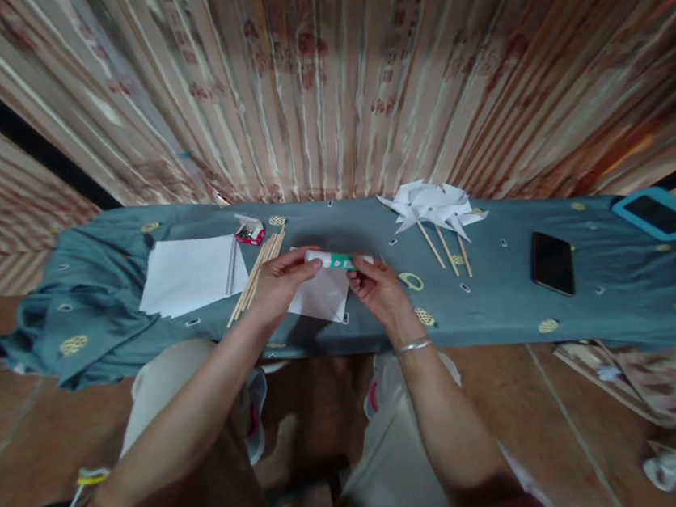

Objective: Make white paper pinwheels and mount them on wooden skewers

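A white and green glue stick (pixel 337 261) is held level between my two hands, above the bench. My left hand (pixel 280 283) pinches its left end. My right hand (pixel 378 285), with a silver bangle at the wrist, has its fingers closed on the right end. Below them a square of white paper (pixel 320 296) lies on the cloth, partly covered by my left hand. Left of that hand is a bundle of thin wooden sticks (pixel 254 278). Farther right lie several white paper pinwheels (pixel 433 206) on sticks.
A stack of white paper (pixel 185 275) lies at the left, with a small red open box (pixel 249 231) behind its right corner. To the right are a black phone (pixel 551 263) and a blue-framed tablet (pixel 661 213). A green patterned cloth (pixel 504 316) covers the bench; a curtain (pixel 319 85) hangs behind.
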Demonstrator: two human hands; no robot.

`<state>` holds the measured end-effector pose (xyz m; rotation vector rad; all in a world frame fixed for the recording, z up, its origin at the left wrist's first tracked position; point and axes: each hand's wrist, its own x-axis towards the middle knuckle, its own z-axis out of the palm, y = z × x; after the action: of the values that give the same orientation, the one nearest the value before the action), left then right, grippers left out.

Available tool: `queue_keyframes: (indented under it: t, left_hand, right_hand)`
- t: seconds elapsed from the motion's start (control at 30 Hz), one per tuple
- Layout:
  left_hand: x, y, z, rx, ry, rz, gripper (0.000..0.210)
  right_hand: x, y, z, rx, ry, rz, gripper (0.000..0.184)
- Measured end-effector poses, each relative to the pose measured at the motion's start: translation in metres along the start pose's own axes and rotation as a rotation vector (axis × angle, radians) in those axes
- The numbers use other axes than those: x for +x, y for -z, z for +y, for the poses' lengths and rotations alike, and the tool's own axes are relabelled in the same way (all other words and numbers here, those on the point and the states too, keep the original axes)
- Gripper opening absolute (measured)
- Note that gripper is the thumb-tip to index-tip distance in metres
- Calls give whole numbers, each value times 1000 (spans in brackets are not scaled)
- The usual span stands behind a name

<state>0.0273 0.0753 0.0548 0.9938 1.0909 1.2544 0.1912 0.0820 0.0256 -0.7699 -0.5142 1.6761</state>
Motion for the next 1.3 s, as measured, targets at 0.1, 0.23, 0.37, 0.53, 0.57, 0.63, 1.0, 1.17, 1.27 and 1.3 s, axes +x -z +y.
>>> queue_keyframes:
  t: [0.1,0.23,0.37,0.53,0.57,0.63,1.0,1.17,1.27,1.3]
  left_hand:
    - [6,-3,-8,22,6,-56,37]
    - [10,6,-15,24,9,-68,34]
    - [14,27,-20,-85,15,18,32]
    - [20,44,-27,-86,51,10,18]
    - [22,46,-28,-40,43,11,18]
    - [24,49,-31,158,-29,0,17]
    - [3,55,-52,1258,-573,-373,33]
    - [-1,51,-49,1361,-579,-407,33]
    - [0,50,-48,1399,-569,-394,33]
    - [0,49,-48,1408,-558,-391,34]
  right_hand:
    - [3,-1,2,25,18,-14,21]
    - [7,-5,2,-29,86,115,16]
    - [11,-3,-2,5,76,234,17]
    - [13,0,2,-18,-64,194,27]
    - [13,-1,4,-3,-82,182,25]
    - [13,-2,8,4,-96,165,22]
    - [26,-1,36,-981,336,188,33]
    - [28,-6,40,-1262,387,145,29]
    - [26,-12,41,-1355,373,111,28]
    - [25,-14,42,-1372,364,101,28]
